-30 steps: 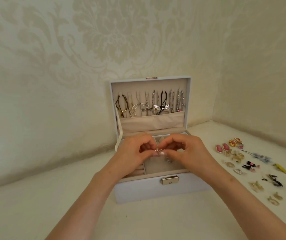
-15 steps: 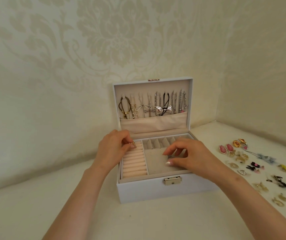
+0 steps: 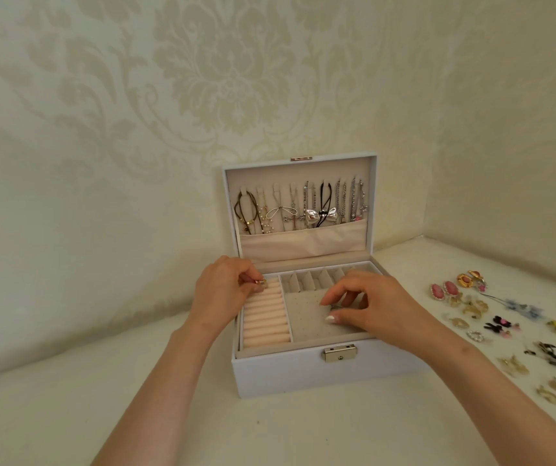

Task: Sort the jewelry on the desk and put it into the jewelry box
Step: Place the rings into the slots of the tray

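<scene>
A white jewelry box stands open on the desk, its lid upright with several necklaces hanging inside. My left hand pinches a small gold ring at the far end of the pink ring rolls. My right hand hovers over the grey middle compartment, fingers curled around a small silvery piece that is mostly hidden. Loose earrings and clips lie on the desk to the right of the box.
The box sits in a corner between two patterned walls. A metal clasp is on the box front. Small divided slots run along the back of the tray. Pink oval earrings lie nearest the box.
My hands were together over the box centre with a small piece between them. They have parted: the left carried the ring to the ring rolls, the right lowered over the grey compartment.
</scene>
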Demonstrator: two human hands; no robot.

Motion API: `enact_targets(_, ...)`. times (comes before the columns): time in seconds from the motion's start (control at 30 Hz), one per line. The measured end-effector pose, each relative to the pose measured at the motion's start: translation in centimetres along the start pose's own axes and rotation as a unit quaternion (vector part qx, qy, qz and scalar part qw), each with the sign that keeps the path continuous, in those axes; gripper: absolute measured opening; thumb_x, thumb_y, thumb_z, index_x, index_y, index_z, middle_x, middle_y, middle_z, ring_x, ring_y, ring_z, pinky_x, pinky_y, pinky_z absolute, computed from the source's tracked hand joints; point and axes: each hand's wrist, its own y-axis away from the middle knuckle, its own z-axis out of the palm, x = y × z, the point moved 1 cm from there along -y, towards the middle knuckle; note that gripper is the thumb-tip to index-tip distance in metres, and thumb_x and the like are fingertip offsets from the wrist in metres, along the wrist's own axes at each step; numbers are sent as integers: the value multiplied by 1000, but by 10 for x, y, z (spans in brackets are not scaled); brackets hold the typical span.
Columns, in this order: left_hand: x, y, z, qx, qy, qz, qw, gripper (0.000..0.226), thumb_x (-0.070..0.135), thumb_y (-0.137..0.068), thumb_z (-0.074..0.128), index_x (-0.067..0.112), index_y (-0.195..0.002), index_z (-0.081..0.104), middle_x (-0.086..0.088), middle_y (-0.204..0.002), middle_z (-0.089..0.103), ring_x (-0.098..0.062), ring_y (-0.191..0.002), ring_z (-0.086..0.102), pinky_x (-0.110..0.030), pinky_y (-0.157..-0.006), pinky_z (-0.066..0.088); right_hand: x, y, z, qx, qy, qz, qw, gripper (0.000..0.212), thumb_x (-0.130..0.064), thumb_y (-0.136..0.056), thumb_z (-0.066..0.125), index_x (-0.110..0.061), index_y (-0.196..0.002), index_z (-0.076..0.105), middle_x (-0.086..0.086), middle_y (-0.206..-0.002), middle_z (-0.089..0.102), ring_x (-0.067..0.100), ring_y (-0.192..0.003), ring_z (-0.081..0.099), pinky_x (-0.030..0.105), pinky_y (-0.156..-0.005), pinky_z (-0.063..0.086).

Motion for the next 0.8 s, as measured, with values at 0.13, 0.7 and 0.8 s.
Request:
enact_targets(0.13, -4, 0, 0, -13, 26, -6, 1000, 24, 14, -74, 75, 31, -86, 62, 20, -70, 57, -5, -79, 51, -17, -63, 35, 1, 0, 0, -1, -8, -1, 1000, 27, -15, -73, 80, -37, -73, 64, -14, -80, 60, 0, -77, 56, 11, -67, 41)
enact_targets(0.7, -9, -1, 1, -2, -82, 114, 990, 23, 14, -83, 66, 30, -100, 67, 16, -78, 47, -8, -81, 42, -26, -70, 25, 0, 0, 0, -2, -8, -2, 1000, 28, -15, -74, 79, -38, -72, 63, -13, -80, 59, 2, -75, 56, 11, -66, 41)
enact_targets(0.8, -8, 1, 0, -20, -74, 117, 990, 30, 13, -87, 60, 33, -108, 66, 10, -84, 47, -7, -82, 41, -25, -69, 27, 0, 1, 0, 0, -10, -1, 1000, 24, -15, -75, 78, -35, -73, 64, -13, -80, 60, 3, -75, 57, 11, -66, 42)
